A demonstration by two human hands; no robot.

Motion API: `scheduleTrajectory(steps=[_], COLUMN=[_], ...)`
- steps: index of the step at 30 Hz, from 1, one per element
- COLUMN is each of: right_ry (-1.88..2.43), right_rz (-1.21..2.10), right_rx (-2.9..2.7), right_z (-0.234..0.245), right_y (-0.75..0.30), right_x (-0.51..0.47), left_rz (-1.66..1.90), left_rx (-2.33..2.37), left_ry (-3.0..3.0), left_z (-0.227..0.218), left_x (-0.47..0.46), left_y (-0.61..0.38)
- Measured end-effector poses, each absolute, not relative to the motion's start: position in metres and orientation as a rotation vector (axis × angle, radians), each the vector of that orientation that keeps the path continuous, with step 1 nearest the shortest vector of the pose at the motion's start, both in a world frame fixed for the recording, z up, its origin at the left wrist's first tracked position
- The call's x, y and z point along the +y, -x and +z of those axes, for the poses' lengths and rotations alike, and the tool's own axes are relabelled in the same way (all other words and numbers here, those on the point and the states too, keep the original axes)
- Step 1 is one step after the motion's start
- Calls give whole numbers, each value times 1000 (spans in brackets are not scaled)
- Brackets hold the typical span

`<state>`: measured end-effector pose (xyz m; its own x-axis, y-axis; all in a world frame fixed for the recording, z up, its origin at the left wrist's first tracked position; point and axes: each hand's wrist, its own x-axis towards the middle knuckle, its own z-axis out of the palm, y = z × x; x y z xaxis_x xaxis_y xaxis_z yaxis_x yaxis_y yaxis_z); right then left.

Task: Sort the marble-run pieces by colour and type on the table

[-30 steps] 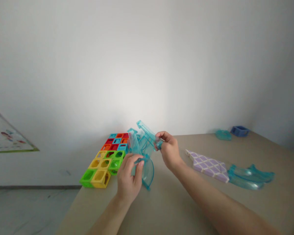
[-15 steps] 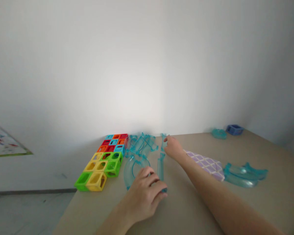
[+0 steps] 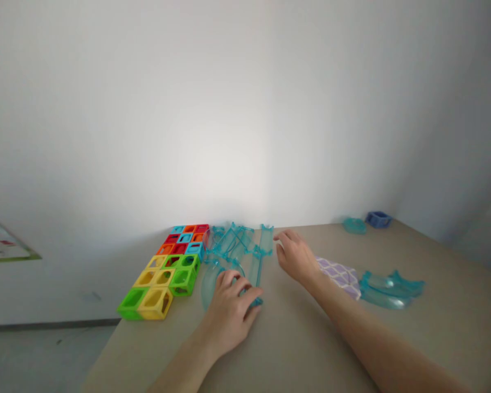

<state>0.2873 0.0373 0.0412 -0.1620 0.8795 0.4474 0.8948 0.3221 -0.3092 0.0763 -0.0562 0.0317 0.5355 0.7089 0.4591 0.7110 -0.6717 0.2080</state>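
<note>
My left hand (image 3: 232, 312) is closed over the near end of a straight clear-blue track piece (image 3: 255, 268), fingers and thumb bent round it. It also covers part of a curved clear-blue track (image 3: 208, 286) to its left. Beyond the straight piece lies another straight track piece (image 3: 266, 240), flat on the table, and the two meet end to end or nearly so. My right hand (image 3: 297, 255) is just right of that far piece, fingers loosely bent and apart, with nothing visible in them. More clear-blue track pieces (image 3: 235, 240) lie together at the back.
Rows of colored hollow cubes (image 3: 154, 303) stand along the left. On the right are a purple-and-white patterned cloth-like item (image 3: 340, 277) and a curved blue track (image 3: 390, 289). Near the wall sit a clear-blue piece (image 3: 354, 225) and a dark blue block (image 3: 378, 219).
My right hand has come off the far straight track and shifted slightly right. Both straight pieces, narrow in view before, now show their broad faces. The view has turned a little.
</note>
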Motion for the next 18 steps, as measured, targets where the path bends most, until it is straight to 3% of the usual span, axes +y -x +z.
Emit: scheduleTrajectory(steps=[7, 9, 12, 18], right_ry=[1842, 2088, 2391, 2393], right_rz=[-435, -385, -16, 102], right_rx=[-1899, -1783, -1660, -1620], right_z=[43, 42, 34, 16], right_y=[-381, -411, -444, -466], right_x=[-17, -20, -14, -1], left_rz=[-796, -794, -803, -851], left_rx=[-1222, -1220, -1207, -1215], left_ry=[2819, 2822, 2818, 2818], left_z=[33, 32, 29, 29], left_x=[-60, -60, -59, -60], left_y=[-78, -79, -81, -81])
